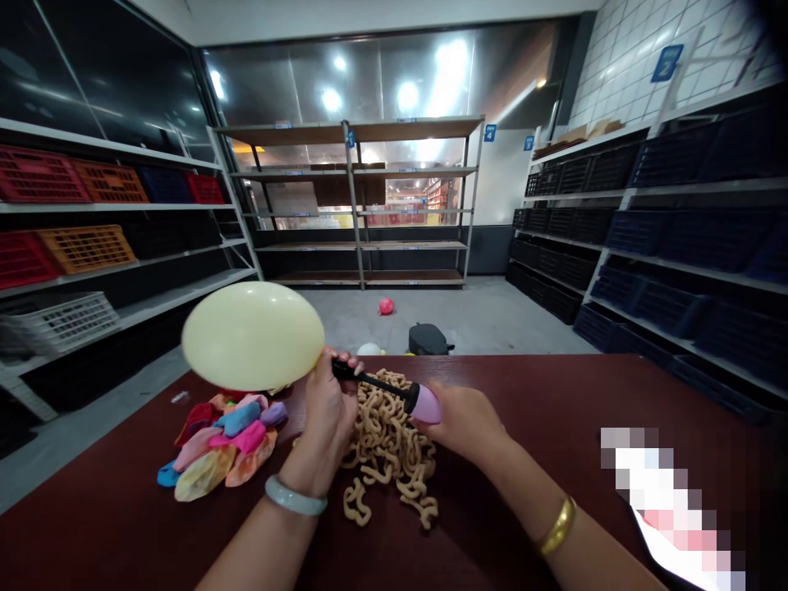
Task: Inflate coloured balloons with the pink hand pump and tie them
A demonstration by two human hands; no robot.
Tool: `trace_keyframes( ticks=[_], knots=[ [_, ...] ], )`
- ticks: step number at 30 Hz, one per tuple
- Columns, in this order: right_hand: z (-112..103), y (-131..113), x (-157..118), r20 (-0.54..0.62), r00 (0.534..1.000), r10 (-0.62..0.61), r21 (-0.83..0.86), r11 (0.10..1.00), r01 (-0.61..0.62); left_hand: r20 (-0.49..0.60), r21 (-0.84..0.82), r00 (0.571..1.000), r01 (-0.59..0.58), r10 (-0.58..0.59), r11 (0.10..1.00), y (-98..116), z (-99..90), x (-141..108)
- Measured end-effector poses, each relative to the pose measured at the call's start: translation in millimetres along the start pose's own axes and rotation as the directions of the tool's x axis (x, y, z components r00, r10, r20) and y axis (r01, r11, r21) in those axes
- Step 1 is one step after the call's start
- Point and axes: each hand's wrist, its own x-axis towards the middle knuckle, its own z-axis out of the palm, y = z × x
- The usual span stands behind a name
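Note:
A pale yellow balloon (254,336), blown up large, hangs over the left part of the table. My left hand (327,410) is closed around its neck, where it meets the black end of a hand balloon pump (426,405). My right hand (465,423) grips the pump's purple end, and the black rod between both hands is exposed. Below the balloon lies a pile of limp, multicoloured balloons (246,439). Under the pump, a heap of tan, curly, knobbly pieces (385,443) spreads on the table.
The dark red table (517,509) carries a blurred-out pale flat object (677,517) at right. Beyond it, a pink ball-like thing (386,306) and a dark grey object (428,338) are on the floor. Shelves (354,205) stand behind, and crates (86,246) line the left.

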Motion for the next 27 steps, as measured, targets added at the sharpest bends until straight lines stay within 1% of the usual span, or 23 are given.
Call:
trace_keyframes(
  ticks=[4,7,11,16,18,20,23,27],
  knots=[
    [1,-7,-2,-0.013,1.000,0.023,0.020,1.000,-0.023,0.004,0.037,0.995,0.104,-0.104,0.994,-26,13.3,-28],
    [3,-12,-3,-0.024,0.999,0.037,0.046,0.998,-0.036,0.022,0.052,0.989,0.142,-0.144,0.988,-37,20.4,-43],
    [6,-15,-4,-0.048,0.998,0.036,0.056,0.998,-0.033,0.035,0.051,0.991,0.127,-0.129,0.991,-37,22.1,-49],
    [8,-16,-3,-0.038,0.999,0.033,0.082,0.996,-0.030,0.023,0.065,0.994,0.107,-0.109,0.992,-34,21.1,-45],
    [8,-16,-2,-0.018,0.999,0.030,0.098,0.995,-0.028,0.008,0.085,0.996,0.092,-0.093,0.992,-29,20.0,-38],
    [8,-15,-1,0.006,1.000,0.027,0.106,0.994,-0.027,-0.004,0.106,0.998,0.058,-0.058,0.993,-18,16.8,-27],
    [8,-12,0,0.043,0.999,0.021,0.096,0.995,-0.026,-0.006,0.098,1.000,0.013,-0.012,0.995,6,6.9,-5],
    [6,-7,0,0.075,0.997,0.004,0.086,0.996,-0.011,-0.079,0.053,0.996,-0.047,0.051,0.998,35,-7.5,20]
  ],
)
